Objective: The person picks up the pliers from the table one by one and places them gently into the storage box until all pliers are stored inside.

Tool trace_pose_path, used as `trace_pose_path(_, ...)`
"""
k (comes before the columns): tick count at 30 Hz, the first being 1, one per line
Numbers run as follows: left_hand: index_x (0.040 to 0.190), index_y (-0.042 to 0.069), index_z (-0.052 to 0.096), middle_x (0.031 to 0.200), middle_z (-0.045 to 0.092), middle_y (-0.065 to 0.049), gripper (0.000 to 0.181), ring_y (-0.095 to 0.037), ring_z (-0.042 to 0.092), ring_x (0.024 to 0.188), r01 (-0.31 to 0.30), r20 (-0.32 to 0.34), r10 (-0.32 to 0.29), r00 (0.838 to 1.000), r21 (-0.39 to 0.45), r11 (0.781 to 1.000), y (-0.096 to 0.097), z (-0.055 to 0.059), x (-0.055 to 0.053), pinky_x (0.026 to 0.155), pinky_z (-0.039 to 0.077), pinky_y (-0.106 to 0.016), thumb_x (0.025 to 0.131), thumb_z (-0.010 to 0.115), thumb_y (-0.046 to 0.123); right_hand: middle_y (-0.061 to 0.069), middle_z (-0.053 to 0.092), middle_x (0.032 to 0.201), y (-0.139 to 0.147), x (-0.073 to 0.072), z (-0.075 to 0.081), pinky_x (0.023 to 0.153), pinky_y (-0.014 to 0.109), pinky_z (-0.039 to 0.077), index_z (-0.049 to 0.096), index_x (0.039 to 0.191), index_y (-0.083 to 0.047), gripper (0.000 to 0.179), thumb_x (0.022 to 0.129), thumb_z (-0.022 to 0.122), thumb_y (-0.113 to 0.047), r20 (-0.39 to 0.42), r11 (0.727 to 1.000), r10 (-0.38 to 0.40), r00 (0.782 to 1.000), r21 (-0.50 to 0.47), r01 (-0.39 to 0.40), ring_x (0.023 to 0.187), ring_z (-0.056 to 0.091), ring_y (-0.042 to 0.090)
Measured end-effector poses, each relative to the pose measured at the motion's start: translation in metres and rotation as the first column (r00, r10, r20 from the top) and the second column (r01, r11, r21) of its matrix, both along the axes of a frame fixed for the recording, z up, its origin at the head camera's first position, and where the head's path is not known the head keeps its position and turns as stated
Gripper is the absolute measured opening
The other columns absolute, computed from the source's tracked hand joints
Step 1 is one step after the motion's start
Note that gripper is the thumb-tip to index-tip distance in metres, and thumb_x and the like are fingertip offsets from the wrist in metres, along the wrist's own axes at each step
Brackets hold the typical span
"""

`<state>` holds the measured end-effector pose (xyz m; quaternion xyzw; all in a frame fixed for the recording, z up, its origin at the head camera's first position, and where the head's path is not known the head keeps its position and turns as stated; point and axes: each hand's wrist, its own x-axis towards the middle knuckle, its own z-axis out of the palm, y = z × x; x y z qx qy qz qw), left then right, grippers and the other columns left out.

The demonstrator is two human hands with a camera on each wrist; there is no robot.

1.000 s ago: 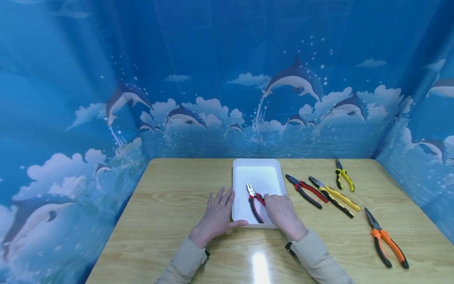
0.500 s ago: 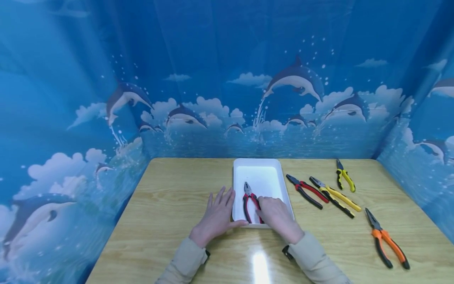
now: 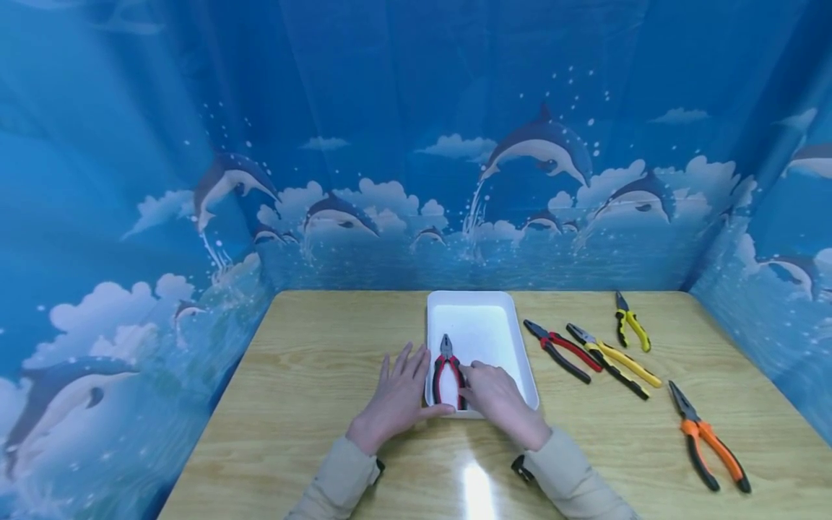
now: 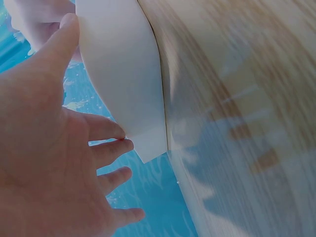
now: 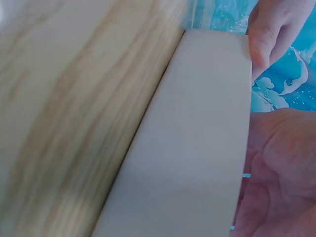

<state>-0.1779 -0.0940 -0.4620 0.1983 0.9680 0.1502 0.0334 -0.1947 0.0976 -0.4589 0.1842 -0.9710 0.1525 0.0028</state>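
A white tray [image 3: 497, 339] lies on the wooden table. Inside it, against the left side, are red-and-black pliers [image 3: 446, 354], nose pointing away and handles spread apart. My right hand [image 3: 500, 397] reaches over the near right part of the tray and grips the right handle; the fingertips are partly hidden. The left hand [image 3: 396, 393] lies along the tray's left wall with fingers extended and spread, its thumb on the near rim. In the left wrist view, fingertips of the left hand [image 4: 54, 148] touch the tray wall [image 4: 123, 74]. Only the tray's outer wall [image 5: 182, 133] hides the right fingers in the right wrist view.
Right of the tray lie other red-and-black pliers [image 3: 557, 350], long yellow-and-black pliers [image 3: 611, 357], small yellow needle-nose pliers [image 3: 628, 319] and orange needle-nose pliers [image 3: 698, 426]. A blue dolphin-print curtain [image 3: 390, 144] surrounds the table [image 3: 338, 339].
The pliers in the tray have slid left and turned more upright in view, toward the left wall, with my right hand moving along. The left hand has stayed in place.
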Motion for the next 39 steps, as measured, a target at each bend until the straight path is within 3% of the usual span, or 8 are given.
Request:
trace_pose_path(7,0.159,0.002,0.028,0.166,0.024,-0.016,0.105,-0.039,0.013,0.154,0.012,-0.015,-0.012,1.000,0.010,1.000,-0.001,-0.001,0.000,0.121,0.013,-0.068,0.087,0.061,0.071,0.002,0.058,0.077,-0.002,0.000,-0.004,0.049,0.023,0.040,0.067,0.129,0.001,0.047,0.088,0.079,-0.016,-0.021,1.000,0.024,1.000,0.007,-0.023,0.058,0.046,0.011)
trace_pose_path(14,0.159,0.002,0.029,0.166,0.026,-0.016,0.104,-0.040,0.015,0.154,0.009,-0.023,-0.009,1.000,-0.002,1.000,0.000,0.000,0.000,0.121,0.014,-0.068,0.087,0.062,0.070,0.003,0.059,0.079,-0.001,-0.001,-0.003,0.050,0.024,0.042,0.067,0.130,-0.002,0.047,0.088,0.079,-0.019,-0.028,0.999,0.022,0.999,0.032,-0.021,0.060,0.047,0.012)
trace_pose_path(18,0.159,0.002,0.029,0.166,0.026,-0.016,0.104,-0.041,0.016,0.154,0.007,-0.029,-0.007,1.000,-0.011,1.000,0.000,0.000,0.000,0.120,0.015,-0.068,0.088,0.061,0.070,0.004,0.062,0.082,0.002,-0.002,-0.001,0.053,0.027,0.046,0.072,0.122,-0.004,0.040,0.087,0.081,-0.021,-0.130,0.999,0.023,0.991,0.029,-0.020,0.064,0.053,0.015)
trace_pose_path(22,0.159,0.002,0.030,0.165,0.027,-0.016,0.103,-0.040,0.016,0.154,0.006,-0.033,-0.006,0.999,-0.010,1.000,0.000,0.000,0.000,0.120,0.015,-0.068,0.088,0.062,0.070,0.003,0.066,0.082,0.005,-0.004,0.001,0.057,0.031,0.050,0.075,0.103,-0.009,0.022,0.086,0.081,-0.021,-0.328,0.999,0.037,0.944,0.022,-0.031,0.068,0.061,0.020)
trace_pose_path(26,0.159,0.002,0.029,0.165,0.027,-0.016,0.104,-0.040,0.016,0.154,-0.002,-0.022,0.002,1.000,-0.010,1.000,0.001,0.000,0.000,0.120,0.014,-0.068,0.087,0.062,0.071,0.001,0.067,0.080,0.007,-0.006,0.005,0.059,0.033,0.050,0.074,0.093,-0.013,0.012,0.088,0.080,-0.023,-0.456,0.999,0.039,0.889,0.035,-0.026,0.069,0.062,0.020)
trace_pose_path(34,0.159,0.002,0.030,0.165,0.027,-0.015,0.104,-0.040,0.016,0.154,-0.006,-0.015,0.006,1.000,-0.007,1.000,0.001,0.000,0.000,0.120,0.015,-0.068,0.087,0.061,0.072,0.001,0.069,0.083,0.013,-0.010,0.008,0.063,0.036,0.052,0.074,0.090,-0.014,0.013,0.090,0.078,-0.027,-0.612,0.998,0.058,0.788,0.061,-0.026,0.074,0.063,0.022)
trace_pose_path(39,0.159,0.002,0.029,0.166,0.027,-0.015,0.105,-0.041,0.016,0.153,-0.005,-0.018,0.005,1.000,-0.010,1.000,0.001,0.000,-0.001,0.120,0.016,-0.069,0.087,0.060,0.073,0.002,0.068,0.082,0.019,-0.013,0.011,0.061,0.036,0.050,0.074,0.089,-0.013,0.014,0.089,0.079,-0.026,-0.644,0.999,0.043,0.763,0.036,-0.026,0.072,0.063,0.022)
